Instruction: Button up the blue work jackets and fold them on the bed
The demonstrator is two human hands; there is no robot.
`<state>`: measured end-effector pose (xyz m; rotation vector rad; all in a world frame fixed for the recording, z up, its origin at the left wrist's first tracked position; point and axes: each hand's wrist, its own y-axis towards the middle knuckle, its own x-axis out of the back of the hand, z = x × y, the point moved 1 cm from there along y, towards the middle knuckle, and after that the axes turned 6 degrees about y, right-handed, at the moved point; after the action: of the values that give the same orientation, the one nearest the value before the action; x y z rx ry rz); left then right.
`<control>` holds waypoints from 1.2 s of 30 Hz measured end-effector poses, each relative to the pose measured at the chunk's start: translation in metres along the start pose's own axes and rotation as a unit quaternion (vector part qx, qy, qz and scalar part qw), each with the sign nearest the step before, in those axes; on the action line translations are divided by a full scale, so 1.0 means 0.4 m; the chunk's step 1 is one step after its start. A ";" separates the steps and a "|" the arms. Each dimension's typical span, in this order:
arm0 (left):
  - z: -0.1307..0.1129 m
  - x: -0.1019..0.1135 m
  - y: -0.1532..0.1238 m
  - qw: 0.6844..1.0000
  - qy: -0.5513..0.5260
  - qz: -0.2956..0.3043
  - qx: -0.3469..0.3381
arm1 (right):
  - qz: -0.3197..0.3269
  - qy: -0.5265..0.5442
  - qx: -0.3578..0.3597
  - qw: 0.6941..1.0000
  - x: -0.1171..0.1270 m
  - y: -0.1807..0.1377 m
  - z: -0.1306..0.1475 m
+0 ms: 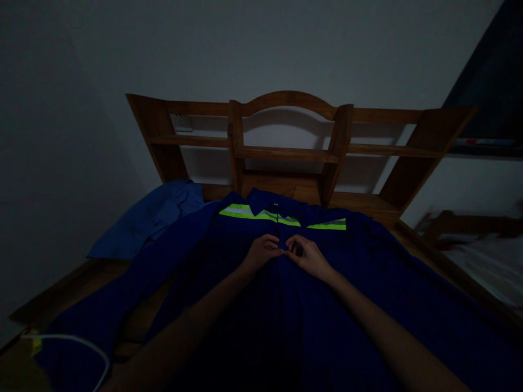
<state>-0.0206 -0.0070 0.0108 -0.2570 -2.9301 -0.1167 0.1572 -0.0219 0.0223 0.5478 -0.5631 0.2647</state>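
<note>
A dark blue work jacket (368, 283) with yellow-green reflective stripes (253, 213) across the chest lies spread flat on a wooden bed, collar pointing away from me. My left hand (261, 251) and my right hand (308, 255) meet at the jacket's front opening just below the collar. Both hands have their fingers pinched on the fabric edges of the placket, nearly touching each other. The room is dim, so the small fastening between the fingers cannot be made out.
A wooden headboard with shelves (286, 147) stands against the wall behind the jacket. A lighter blue garment (151, 218) lies crumpled at the back left. A white cable (73, 340) curves over the bed's near left corner. Another wooden frame (461, 228) shows at right.
</note>
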 end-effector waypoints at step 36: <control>0.025 -0.002 0.016 0.997 0.055 -0.027 -0.042 | -0.008 -0.050 0.027 0.998 0.005 -0.001 0.007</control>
<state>-0.0206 0.0001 0.0013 -0.1780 -2.8264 -0.2529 0.1578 -0.0236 0.0254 0.6197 -0.6491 0.2392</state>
